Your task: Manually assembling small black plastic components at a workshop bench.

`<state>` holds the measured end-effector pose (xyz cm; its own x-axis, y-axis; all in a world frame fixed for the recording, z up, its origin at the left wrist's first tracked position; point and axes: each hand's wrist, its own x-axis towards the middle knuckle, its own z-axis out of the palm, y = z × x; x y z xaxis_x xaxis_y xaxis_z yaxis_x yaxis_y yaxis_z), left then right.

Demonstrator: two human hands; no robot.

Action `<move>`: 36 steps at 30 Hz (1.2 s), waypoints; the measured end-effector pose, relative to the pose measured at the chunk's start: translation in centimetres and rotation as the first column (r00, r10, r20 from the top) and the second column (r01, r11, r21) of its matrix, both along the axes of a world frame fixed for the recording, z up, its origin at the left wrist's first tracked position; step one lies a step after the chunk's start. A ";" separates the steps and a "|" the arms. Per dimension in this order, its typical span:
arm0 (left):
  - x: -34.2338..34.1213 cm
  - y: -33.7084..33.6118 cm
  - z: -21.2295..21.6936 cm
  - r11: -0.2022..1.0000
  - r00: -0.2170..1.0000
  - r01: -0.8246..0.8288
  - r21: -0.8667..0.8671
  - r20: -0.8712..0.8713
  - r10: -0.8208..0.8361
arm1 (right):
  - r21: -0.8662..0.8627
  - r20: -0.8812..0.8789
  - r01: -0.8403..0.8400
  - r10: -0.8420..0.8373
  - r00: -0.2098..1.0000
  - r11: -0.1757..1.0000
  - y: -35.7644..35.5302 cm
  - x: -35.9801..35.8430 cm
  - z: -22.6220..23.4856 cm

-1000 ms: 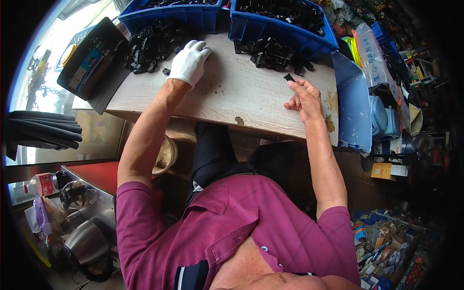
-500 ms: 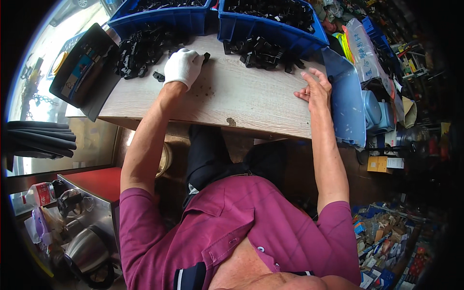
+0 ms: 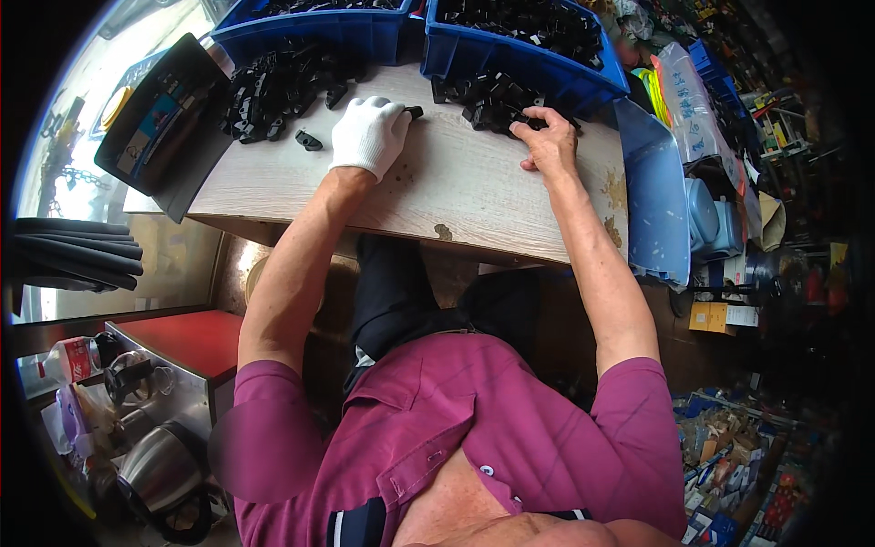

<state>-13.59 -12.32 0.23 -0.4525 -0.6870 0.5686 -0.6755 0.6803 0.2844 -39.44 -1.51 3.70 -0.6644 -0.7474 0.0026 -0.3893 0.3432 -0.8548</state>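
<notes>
In a white knit glove, my left hand (image 3: 369,137) is closed around a small black plastic part (image 3: 413,112), whose end sticks out past the fingers. Bare and with its fingers apart, my right hand (image 3: 550,146) reaches to the near edge of a pile of black plastic parts (image 3: 488,96); whether a fingertip touches one is unclear. A larger heap of similar black parts (image 3: 264,100) spreads left of the glove. One loose black part (image 3: 308,140) lies between that heap and my left wrist.
Two blue bins (image 3: 524,53) full of black parts line the far side of the wooden table (image 3: 437,196). A dark panel-like stand (image 3: 159,128) is at the left, a light-blue plastic bin (image 3: 654,196) at the right edge. A metal kettle (image 3: 164,469) sits lower left.
My right hand has moved left from the table's right side to the pile of black parts. My left hand has shifted slightly right, holding the black part.
</notes>
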 end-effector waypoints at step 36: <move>-0.1 -1.3 0.0 0.985 0.996 -0.028 0.172 -0.078 0.041 | 0.229 0.363 -0.087 -0.002 0.932 0.970 6.3 4.1 2.3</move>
<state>-13.70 -13.59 0.27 -0.3844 -0.7916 0.4751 -0.6679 0.5937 0.4488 -35.37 4.75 5.98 -0.5551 -0.7240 -0.4094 -0.0918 0.5426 -0.8350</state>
